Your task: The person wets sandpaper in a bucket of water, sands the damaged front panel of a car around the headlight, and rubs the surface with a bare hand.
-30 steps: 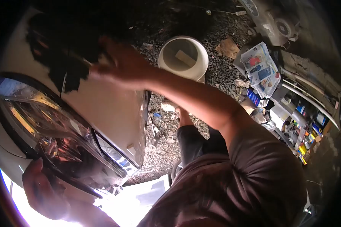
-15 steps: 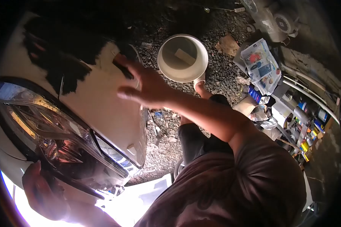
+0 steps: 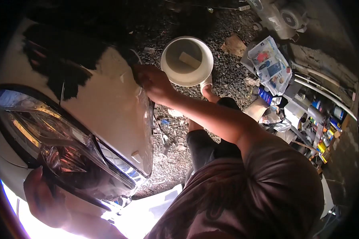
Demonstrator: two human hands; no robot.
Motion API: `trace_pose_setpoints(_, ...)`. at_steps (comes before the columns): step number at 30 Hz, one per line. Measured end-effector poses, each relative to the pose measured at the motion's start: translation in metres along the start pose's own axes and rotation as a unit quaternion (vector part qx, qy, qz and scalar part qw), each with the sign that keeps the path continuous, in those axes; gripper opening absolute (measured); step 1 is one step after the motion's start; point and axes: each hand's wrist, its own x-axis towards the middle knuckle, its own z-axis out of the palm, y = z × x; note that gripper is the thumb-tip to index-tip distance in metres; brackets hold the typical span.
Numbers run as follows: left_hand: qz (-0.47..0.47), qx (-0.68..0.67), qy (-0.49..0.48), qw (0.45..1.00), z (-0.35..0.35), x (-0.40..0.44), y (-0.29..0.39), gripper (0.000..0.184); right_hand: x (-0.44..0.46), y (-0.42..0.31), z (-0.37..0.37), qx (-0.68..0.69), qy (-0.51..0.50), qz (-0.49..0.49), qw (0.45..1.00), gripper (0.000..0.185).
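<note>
My right hand (image 3: pixel 153 81) is closed at the edge of a car's pale body panel (image 3: pixel 107 107). Under its fingers shows a dark thin sheet (image 3: pixel 137 74), partly hidden, its kind unclear. An uneven black patch (image 3: pixel 60 59) covers the panel's far part. Below it sits the car's headlight (image 3: pixel 68 149). At lower left, my left hand (image 3: pixel 48 199) rests against the bodywork under the headlight, its fingers extended, partly in shade and glare.
A white bucket (image 3: pixel 205 75) with a pale rectangular block (image 3: pixel 190 59) in it stands on gravel by my foot (image 3: pixel 209 93). To the right lie newspaper (image 3: pixel 271 65), boxes, bottles and pipes (image 3: pixel 327 95) along a wall. Bright light glares at lower left.
My right hand has closed from spread fingers and shifted slightly up and right to the panel's edge. My left hand has stayed in place. The view has shifted slightly.
</note>
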Motion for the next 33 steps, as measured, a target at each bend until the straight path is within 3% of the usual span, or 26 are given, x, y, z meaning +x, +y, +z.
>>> trace_pose_setpoints(1,0.007,-0.004,0.006,1.000,0.000,0.001,0.001,0.044,0.004,0.003,0.005,0.019,0.022,0.004,1.000,0.033)
trace_pose_setpoints(2,-0.067,-0.039,0.001,0.997,-0.002,0.000,0.006,0.045,0.002,0.005,0.011,0.019,0.023,0.000,1.000,0.033)
trace_pose_setpoints(3,-0.140,-0.075,-0.005,0.987,-0.003,0.003,0.011,0.046,0.000,-0.017,0.012,-0.005,0.052,-0.068,0.996,0.033)
trace_pose_setpoints(4,-0.138,-0.077,-0.007,0.987,-0.001,0.004,0.013,0.046,-0.002,-0.037,0.011,-0.029,0.081,-0.133,0.987,0.032)
trace_pose_setpoints(7,-0.018,0.079,-0.032,0.996,0.005,0.008,0.020,0.051,-0.005,-0.067,0.010,0.027,0.069,-0.128,0.989,0.034)
trace_pose_setpoints(10,-0.091,0.058,-0.031,0.994,0.006,0.005,0.023,0.052,0.001,-0.023,0.012,-0.069,0.055,-0.178,0.980,0.036)
trace_pose_setpoints(13,-0.241,-0.139,0.045,0.960,0.020,-0.003,0.015,0.045,-0.009,-0.017,0.028,-0.078,0.117,-0.196,0.971,0.040)
trace_pose_setpoints(16,-0.189,-0.096,-0.004,0.977,0.012,0.001,0.012,0.039,-0.013,-0.084,0.020,-0.032,0.126,-0.189,0.973,0.047)
trace_pose_setpoints(18,-0.424,-0.237,0.168,0.857,0.027,0.052,0.092,0.038,-0.006,-0.044,0.030,0.002,0.123,-0.205,0.971,0.054)
trace_pose_setpoints(20,-0.521,-0.310,0.260,0.752,0.037,0.051,0.101,0.037,-0.004,-0.012,0.029,0.002,0.095,-0.081,0.992,0.060)
trace_pose_setpoints(21,-0.412,-0.213,0.209,0.861,0.040,0.031,0.081,0.037,-0.006,-0.029,0.025,-0.010,0.084,-0.091,0.992,0.057)
trace_pose_setpoints(23,-0.294,-0.106,0.145,0.939,0.045,0.027,0.077,0.036,-0.015,-0.069,0.024,-0.027,0.115,-0.117,0.986,0.053)
trace_pose_setpoints(25,-0.287,-0.090,0.157,0.941,0.038,0.040,0.089,0.032,-0.012,-0.054,0.031,-0.002,0.126,-0.204,0.971,0.046)
trace_pose_setpoints(26,-0.283,-0.084,0.164,0.941,0.033,0.041,0.089,0.032,-0.007,-0.037,0.027,-0.051,0.127,-0.149,0.979,0.045)
trace_pose_setpoints(27,-0.328,-0.197,0.189,0.905,0.036,0.035,0.082,0.034,-0.004,-0.031,0.021,-0.018,0.081,-0.106,0.991,0.043)
trace_pose_setpoints(29,-0.303,-0.150,0.152,0.929,0.036,0.033,0.072,0.036,-0.006,-0.039,0.014,0.005,0.035,-0.056,0.998,0.040)
trace_pose_setpoints(30,-0.289,-0.127,0.135,0.939,0.036,0.031,0.067,0.036,-0.014,-0.064,0.021,0.015,0.111,-0.118,0.987,0.037)
trace_pose_setpoints(31,-0.203,0.034,0.086,0.975,0.027,0.038,0.073,0.036,-0.024,-0.078,0.029,0.029,0.186,-0.174,0.967,0.034)
trace_pose_setpoints(33,-0.382,-0.151,0.161,0.898,0.030,0.047,0.089,0.034,-0.019,-0.037,0.029,0.029,0.151,-0.116,0.981,0.035)
